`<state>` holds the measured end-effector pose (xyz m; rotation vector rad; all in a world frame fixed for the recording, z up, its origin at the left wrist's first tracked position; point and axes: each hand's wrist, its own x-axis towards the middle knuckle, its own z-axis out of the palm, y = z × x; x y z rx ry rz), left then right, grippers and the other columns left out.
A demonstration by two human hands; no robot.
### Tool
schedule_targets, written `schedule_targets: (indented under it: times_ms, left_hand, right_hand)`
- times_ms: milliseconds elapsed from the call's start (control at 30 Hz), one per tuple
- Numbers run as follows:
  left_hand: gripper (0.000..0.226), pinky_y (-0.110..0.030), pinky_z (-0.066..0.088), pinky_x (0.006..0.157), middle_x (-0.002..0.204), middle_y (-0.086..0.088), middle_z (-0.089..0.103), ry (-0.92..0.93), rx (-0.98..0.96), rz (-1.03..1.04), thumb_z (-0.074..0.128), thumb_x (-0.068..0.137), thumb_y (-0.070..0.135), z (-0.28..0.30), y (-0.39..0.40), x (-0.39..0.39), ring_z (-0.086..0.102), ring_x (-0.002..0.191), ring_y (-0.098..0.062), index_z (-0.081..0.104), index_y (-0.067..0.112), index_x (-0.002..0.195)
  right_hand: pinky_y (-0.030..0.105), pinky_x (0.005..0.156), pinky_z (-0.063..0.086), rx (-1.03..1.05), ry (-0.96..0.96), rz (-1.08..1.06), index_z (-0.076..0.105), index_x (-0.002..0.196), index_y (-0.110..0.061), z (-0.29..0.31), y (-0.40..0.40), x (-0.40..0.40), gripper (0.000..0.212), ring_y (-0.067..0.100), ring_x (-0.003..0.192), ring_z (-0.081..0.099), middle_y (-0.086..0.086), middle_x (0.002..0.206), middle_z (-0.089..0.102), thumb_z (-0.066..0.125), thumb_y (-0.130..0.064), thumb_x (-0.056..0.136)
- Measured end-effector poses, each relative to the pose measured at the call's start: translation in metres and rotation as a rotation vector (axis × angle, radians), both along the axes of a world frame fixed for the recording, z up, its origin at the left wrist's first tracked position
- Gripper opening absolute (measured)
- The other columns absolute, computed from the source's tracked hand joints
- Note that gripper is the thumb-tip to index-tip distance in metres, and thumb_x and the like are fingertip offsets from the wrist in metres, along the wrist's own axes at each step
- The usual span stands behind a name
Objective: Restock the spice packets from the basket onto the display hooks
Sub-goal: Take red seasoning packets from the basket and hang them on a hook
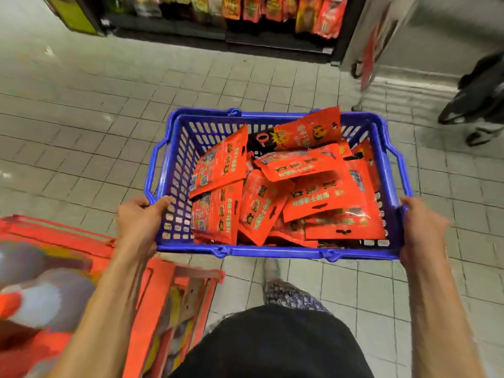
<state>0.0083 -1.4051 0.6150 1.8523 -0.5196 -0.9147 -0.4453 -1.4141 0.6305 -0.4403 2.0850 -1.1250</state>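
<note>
Blue plastic basket [275, 252] held above the tiled floor [81, 126], centre of view, long axis running 9 to 3 o'clock. Left hand [139, 225] grips the basket's near corner at the 9 o'clock end: thumb hooked over the rim onto the perforated inner wall, remaining fingers wrapped below the rim and out of sight. Right hand [421, 230] clamps the rim at the 3 o'clock end, fingers closed around the edge; individual fingertips hidden by the wall. Basket handles folded down against the long rims. Inside: a loose heap of red-orange spice packets [313, 186], overlapping at mixed angles, most with hang-slots showing; one packet [305, 133] with a black end leans on the far wall toward 1 o'clock, its top corner above the rim. Display shelf [272, 36] at 12 o'clock, well apart from the basket, with more packets hanging along the top edge. Orange cart [163, 296] at 7 o'clock, contents blurred. Wearer's dark shorts [272, 347] at 6 o'clock. Black bag [480, 96] at 2 o'clock, blurred.
</note>
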Motion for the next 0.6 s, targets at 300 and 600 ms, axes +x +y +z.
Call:
schedule_targets:
  times_ms: [300,600]
  left_hand:
    - [0.018,-0.033,0.059,0.056,0.069,-0.007,0.074,-0.028,0.048,0.039,0.079,0.084,0.017,0.014,-0.238,0.05,0.073,0.056,-0.017,0.065,0.006,0.081]
    - [0.018,-0.048,0.063,0.067,0.084,-0.018,0.075,-0.029,0.05,-0.036,0.079,0.083,0.017,-0.001,-0.516,0.112,0.076,0.077,-0.035,0.07,0.001,0.086]
  right_hand:
    - [0.057,0.079,0.058,-0.026,-0.035,0.002,0.064,0.069,-0.013,0.019,-0.257,0.053,0.035,0.037,0.078,0.069,0.011,0.075,0.067,0.065,-0.047,0.062]
    - [0.049,0.066,0.055,0.002,-0.008,-0.049,0.064,0.069,-0.011,0.011,-0.501,0.118,0.026,0.03,0.066,0.064,0.007,0.066,0.064,0.064,-0.036,0.064]
